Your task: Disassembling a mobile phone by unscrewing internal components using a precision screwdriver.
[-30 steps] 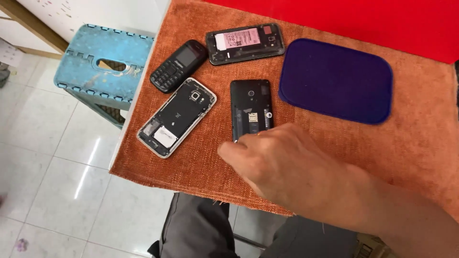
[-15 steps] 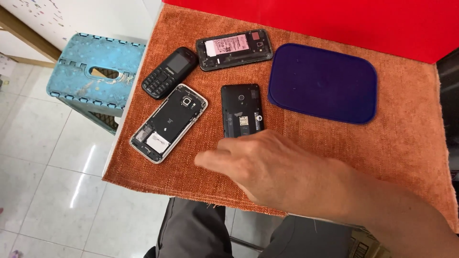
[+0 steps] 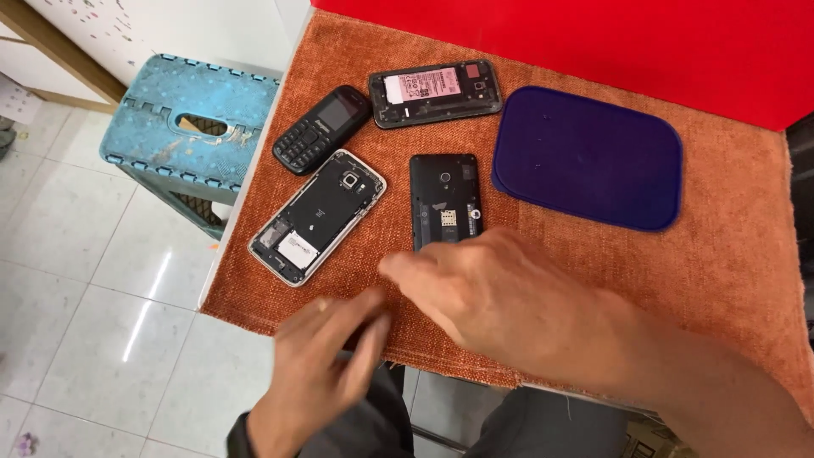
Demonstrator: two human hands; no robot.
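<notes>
right hand (image 3: 517,301) – fingers spread, empty, over the near end of the black backless phone (image 3: 444,199) | left hand (image 3: 326,369) – blurred, seemingly loose, empty, nearer than that phone | silver-framed phone (image 3: 315,216) just left of it

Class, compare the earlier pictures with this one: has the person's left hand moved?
Yes. The left hand, absent from the earlier pictures, has come up from the bottom edge to the near hem of the orange woven cloth, beside the right hand.
</notes>
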